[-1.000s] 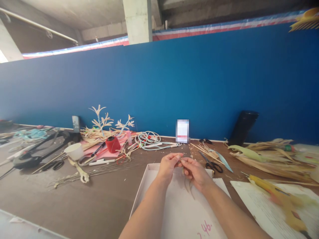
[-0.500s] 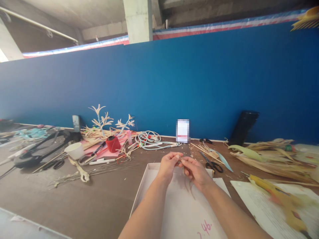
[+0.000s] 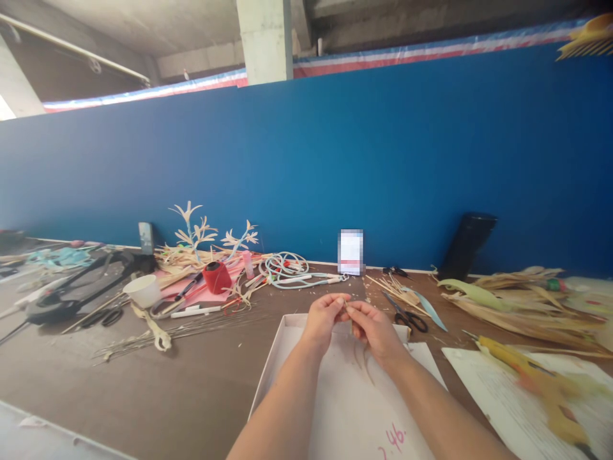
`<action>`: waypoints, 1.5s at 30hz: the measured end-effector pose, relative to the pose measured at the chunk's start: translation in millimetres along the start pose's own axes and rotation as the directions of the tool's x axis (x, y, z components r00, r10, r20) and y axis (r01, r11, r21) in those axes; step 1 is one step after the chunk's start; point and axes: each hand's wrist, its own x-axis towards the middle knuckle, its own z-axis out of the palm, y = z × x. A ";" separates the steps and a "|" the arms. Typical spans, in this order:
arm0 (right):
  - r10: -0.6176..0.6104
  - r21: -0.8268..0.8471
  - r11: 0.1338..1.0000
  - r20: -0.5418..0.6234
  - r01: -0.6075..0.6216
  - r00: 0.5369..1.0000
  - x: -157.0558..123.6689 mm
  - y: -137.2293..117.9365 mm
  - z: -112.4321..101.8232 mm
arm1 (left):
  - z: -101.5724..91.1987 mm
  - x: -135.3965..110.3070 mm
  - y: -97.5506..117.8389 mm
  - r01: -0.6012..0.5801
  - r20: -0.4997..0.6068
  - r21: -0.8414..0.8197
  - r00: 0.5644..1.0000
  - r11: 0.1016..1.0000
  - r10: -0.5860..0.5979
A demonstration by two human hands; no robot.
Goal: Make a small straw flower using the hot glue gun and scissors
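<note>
My left hand (image 3: 326, 319) and my right hand (image 3: 376, 327) meet above a shallow white box (image 3: 335, 396), thumbs and fingertips pinched together. Between them is a thin tan strip (image 3: 353, 329), mostly covered by the fingers; it looks like dried husk. Below my right hand, narrow curved strips (image 3: 368, 367) show against the white of the box; I cannot tell whether they hang from the fingers or lie there. Pink handwritten figures (image 3: 395, 441) mark the white surface near my right forearm.
Black-handled scissors (image 3: 412, 319) lie right of the box, near dried husks (image 3: 512, 306). A yellow glue gun (image 3: 531, 370) rests on printed paper (image 3: 469, 377). To the left are thin wires (image 3: 182, 332), a red thread spool (image 3: 217, 278), a white cup (image 3: 142, 291) and husk flowers (image 3: 196, 230).
Both hands stay pinched together in nearly the same place, with only slight finger movement. Nothing else has visibly moved.
</note>
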 end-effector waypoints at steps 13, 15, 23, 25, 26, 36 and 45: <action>-0.233 -0.353 0.919 -0.130 0.175 0.964 0.8 5.8 3.7 | -1.1 4.5 -5.0 0.036 -0.077 0.091 0.997 0.995 -0.029; -0.239 -0.378 0.909 -0.132 0.174 0.962 -0.2 5.7 3.9 | -0.5 3.3 -4.2 0.029 -0.070 0.114 0.997 0.993 -0.021; -0.264 -0.428 0.881 -0.091 0.202 0.960 -3.2 4.2 6.0 | -0.9 4.9 -8.0 -0.014 -0.111 0.115 0.993 0.993 0.027; -0.248 -0.411 0.892 -0.090 0.191 0.964 -3.9 3.7 7.5 | -2.1 5.8 -8.1 -0.027 -0.122 0.089 0.992 0.996 0.037; -0.239 -0.398 0.898 -0.090 0.185 0.967 -4.1 3.7 8.3 | -3.0 6.1 -7.8 -0.032 -0.130 0.083 0.991 0.996 0.043; -0.223 -0.422 0.888 -0.049 0.182 0.974 -0.4 12.3 9.5 | -4.8 5.5 2.3 -0.069 -0.181 0.085 0.980 0.994 0.084; -0.185 -0.307 0.936 -0.020 0.170 0.983 -2.7 5.9 7.1 | -5.7 7.0 2.0 -0.070 -0.156 0.101 0.984 0.992 0.085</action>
